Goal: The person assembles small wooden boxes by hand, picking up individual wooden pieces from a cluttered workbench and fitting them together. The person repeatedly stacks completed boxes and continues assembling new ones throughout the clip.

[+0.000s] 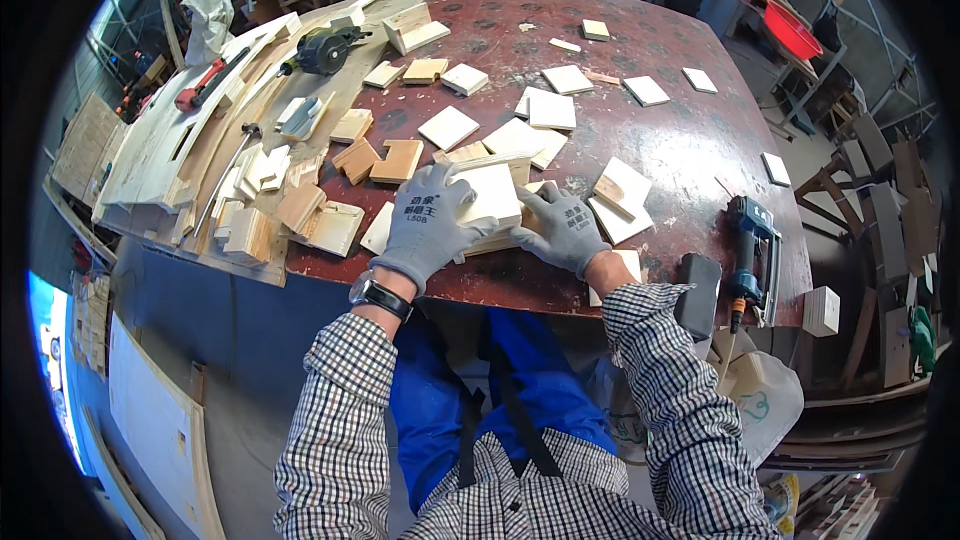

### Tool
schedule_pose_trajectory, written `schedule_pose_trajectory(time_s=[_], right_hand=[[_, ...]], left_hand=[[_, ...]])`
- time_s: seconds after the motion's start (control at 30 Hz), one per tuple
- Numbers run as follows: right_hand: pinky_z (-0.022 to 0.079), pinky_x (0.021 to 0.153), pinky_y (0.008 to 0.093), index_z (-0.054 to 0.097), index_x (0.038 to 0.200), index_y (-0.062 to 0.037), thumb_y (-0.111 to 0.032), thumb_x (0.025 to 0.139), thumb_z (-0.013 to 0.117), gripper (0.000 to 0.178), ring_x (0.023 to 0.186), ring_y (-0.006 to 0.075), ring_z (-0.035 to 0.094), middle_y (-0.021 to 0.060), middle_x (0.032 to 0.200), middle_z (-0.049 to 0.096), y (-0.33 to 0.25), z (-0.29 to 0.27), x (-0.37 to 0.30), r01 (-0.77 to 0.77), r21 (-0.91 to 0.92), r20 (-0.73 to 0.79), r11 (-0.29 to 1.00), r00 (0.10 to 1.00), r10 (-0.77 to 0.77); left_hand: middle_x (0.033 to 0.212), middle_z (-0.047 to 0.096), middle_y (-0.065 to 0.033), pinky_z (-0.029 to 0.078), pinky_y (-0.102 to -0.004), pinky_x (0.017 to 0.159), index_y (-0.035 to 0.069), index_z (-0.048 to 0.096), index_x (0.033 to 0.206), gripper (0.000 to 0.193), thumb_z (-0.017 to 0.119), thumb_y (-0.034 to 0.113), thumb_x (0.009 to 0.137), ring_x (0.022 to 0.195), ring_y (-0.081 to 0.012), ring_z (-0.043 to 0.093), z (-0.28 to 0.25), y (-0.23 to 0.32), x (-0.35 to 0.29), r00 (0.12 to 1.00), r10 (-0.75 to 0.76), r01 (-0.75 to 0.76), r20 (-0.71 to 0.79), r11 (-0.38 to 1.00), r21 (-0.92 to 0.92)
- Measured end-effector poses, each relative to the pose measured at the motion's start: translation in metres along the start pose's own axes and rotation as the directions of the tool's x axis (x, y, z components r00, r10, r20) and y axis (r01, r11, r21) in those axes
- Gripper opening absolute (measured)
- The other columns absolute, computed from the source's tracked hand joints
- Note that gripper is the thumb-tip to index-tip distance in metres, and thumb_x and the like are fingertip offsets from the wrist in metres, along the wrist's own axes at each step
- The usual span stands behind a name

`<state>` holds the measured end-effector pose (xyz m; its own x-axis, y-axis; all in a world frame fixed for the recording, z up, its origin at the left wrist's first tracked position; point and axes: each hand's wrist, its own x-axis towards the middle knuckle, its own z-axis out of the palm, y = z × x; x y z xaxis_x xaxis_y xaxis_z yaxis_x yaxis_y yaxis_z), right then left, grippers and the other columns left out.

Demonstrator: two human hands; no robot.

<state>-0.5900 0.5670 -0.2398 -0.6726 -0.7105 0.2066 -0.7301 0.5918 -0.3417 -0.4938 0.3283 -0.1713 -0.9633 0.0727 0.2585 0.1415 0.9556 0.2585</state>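
Observation:
Both my hands wear grey work gloves. My left hand [425,220] is closed around the left side of a pale square wooden block [490,195], its fingers reaching over the edge. At the block's right side is my right hand [562,228], fingers bent and pressing against it near the table's front edge. The undersides of the fingers are hidden. Behind the block stand more pale wooden squares [551,110], some overlapping. Two stacked wooden pieces [622,188] lie just right of my right hand. An orange-brown notched block [397,161] rests beyond my left hand.
On the dark red tabletop [680,40], a nail gun [752,250] with a hose lies at the right, beside a dark grey box-shaped object [698,295]. Boards at the left carry a circular saw [325,48], a red-and-black tool [205,83] and several wood offcuts [250,230].

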Motion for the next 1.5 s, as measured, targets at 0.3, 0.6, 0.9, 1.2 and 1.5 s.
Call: schedule_pose_trajectory(time_s=[0.3,0.6,0.9,1.2,1.5], right_hand=[[0.052,0.093,0.0477,0.053,0.153,-0.0173,-0.067,0.102,0.054,0.072,0.108,0.0360,0.067,0.0157,0.122,0.065,-0.009,0.010,-0.003,-0.005,-0.088,-0.061,0.996,0.998,-0.001],[0.054,0.094,0.0465,0.055,0.153,-0.0151,-0.064,0.100,0.060,0.072,0.115,0.0343,0.064,0.0147,0.123,0.064,-0.007,0.009,-0.002,-0.010,-0.086,-0.049,0.996,0.999,0.006],[0.050,0.093,0.0500,0.054,0.156,-0.0168,-0.065,0.100,0.058,0.074,0.104,0.0387,0.063,0.0215,0.114,0.059,-0.005,0.004,-0.004,-0.016,-0.103,-0.041,0.995,0.999,0.012],[0.050,0.091,0.0521,0.059,0.147,-0.0151,-0.057,0.098,0.061,0.065,0.104,0.0419,0.062,0.0218,0.108,0.059,-0.004,0.007,-0.005,0.036,-0.080,-0.092,0.996,0.995,-0.043],[0.049,0.095,0.0521,0.057,0.151,-0.0177,-0.060,0.099,0.060,0.066,0.106,0.0416,0.062,0.0218,0.114,0.058,-0.005,0.006,-0.005,0.006,-0.096,-0.062,0.995,0.998,-0.012]], left_hand=[[0.158,0.047,-0.0252,0.038,-0.0508,0.122,0.004,0.058,0.115,0.069,0.093,0.047,0.074,0.146,-0.0433,0.045,-0.011,-0.015,0.044,0.931,0.234,-0.251,0.279,0.968,0.028],[0.155,0.048,-0.0207,0.039,-0.0487,0.120,0.007,0.037,0.163,0.110,0.091,0.048,0.076,0.145,-0.0390,0.046,0.009,-0.030,0.040,0.949,0.258,-0.257,0.182,0.966,-0.028],[0.150,0.049,-0.0166,0.036,-0.0538,0.121,0.020,0.060,0.143,0.079,0.087,0.057,0.079,0.145,-0.0412,0.045,0.010,-0.024,0.045,0.940,0.278,-0.279,0.199,0.960,-0.025],[0.152,0.046,-0.0187,0.033,-0.0580,0.122,0.019,0.054,0.146,0.093,0.083,0.071,0.075,0.146,-0.0428,0.043,0.020,-0.022,0.041,0.955,0.198,-0.210,0.223,0.977,0.028],[0.145,0.047,-0.0167,0.041,-0.0559,0.116,0.020,0.052,0.141,0.090,0.093,0.044,0.065,0.141,-0.0423,0.044,0.012,-0.009,0.048,0.931,0.098,-0.095,0.352,0.995,-0.026]])
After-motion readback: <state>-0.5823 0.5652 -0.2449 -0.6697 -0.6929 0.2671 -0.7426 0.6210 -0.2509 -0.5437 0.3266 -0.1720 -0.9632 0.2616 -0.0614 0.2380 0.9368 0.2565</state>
